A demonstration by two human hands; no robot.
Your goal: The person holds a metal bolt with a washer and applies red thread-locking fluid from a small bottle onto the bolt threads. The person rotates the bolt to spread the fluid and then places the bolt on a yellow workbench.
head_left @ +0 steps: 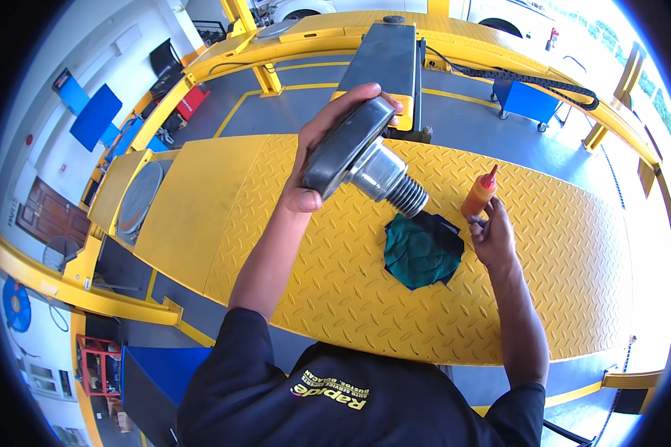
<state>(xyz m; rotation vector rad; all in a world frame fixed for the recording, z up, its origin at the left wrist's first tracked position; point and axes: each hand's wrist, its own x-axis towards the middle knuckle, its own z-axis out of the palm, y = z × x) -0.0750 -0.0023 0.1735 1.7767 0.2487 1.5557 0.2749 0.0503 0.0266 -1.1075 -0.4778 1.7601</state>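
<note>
My left hand [312, 135] is wrapped round the edge of a thick black round pad [350, 145], raised above the yellow ramp. From the pad's face juts a shiny metal collar [376, 171] ending in a threaded stud [406, 197], which tilts down to the right. In my right hand [496, 240] is an orange squeeze bottle [478, 197] with a red pointed nozzle, held upright with its tip up. A crumpled green and dark cloth [421, 253] lies on the ramp between my hands, below the stud.
The yellow tread-plate ramp [335, 283] spans the space before me. Behind it stands a grey beam [384, 71] near another yellow ramp [470, 48]. A blue wheeled cart [525, 103] is at the far right. A round metal plate [139, 195] sits at the ramp's left end.
</note>
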